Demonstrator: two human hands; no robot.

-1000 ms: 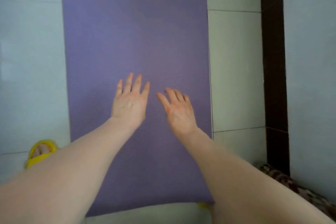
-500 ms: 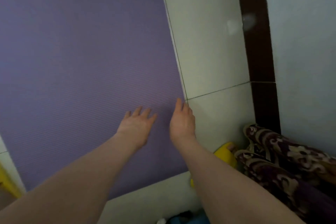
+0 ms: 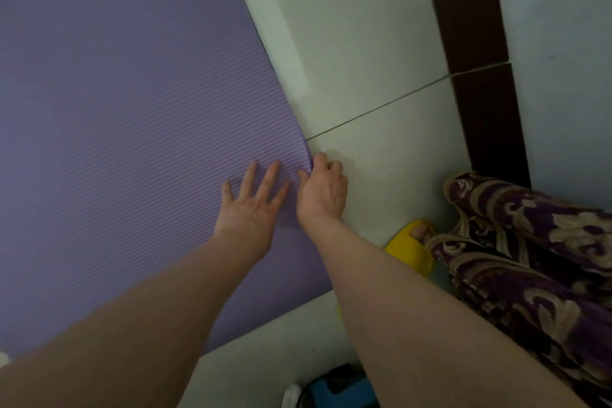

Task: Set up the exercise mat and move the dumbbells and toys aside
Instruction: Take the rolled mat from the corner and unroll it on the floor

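A purple ribbed exercise mat [image 3: 126, 129] lies unrolled on the pale tiled floor and fills the left of the view. My left hand [image 3: 251, 205] rests flat on the mat near its right edge, fingers spread. My right hand [image 3: 323, 187] sits at that right edge with its fingers curled around the mat's border, thumb on top. No dumbbells or toys can be made out.
A dark brown strip [image 3: 477, 53] runs along the floor by a pale wall on the right. My foot in a yellow slipper [image 3: 412, 247] stands beside purple patterned fabric [image 3: 530, 258]. A blue and black object [image 3: 334, 389] sits at the bottom edge.
The view has swung right and down. Both hands slid from the mat's middle to its right edge; my right hand went from flat and open to curled on the border.
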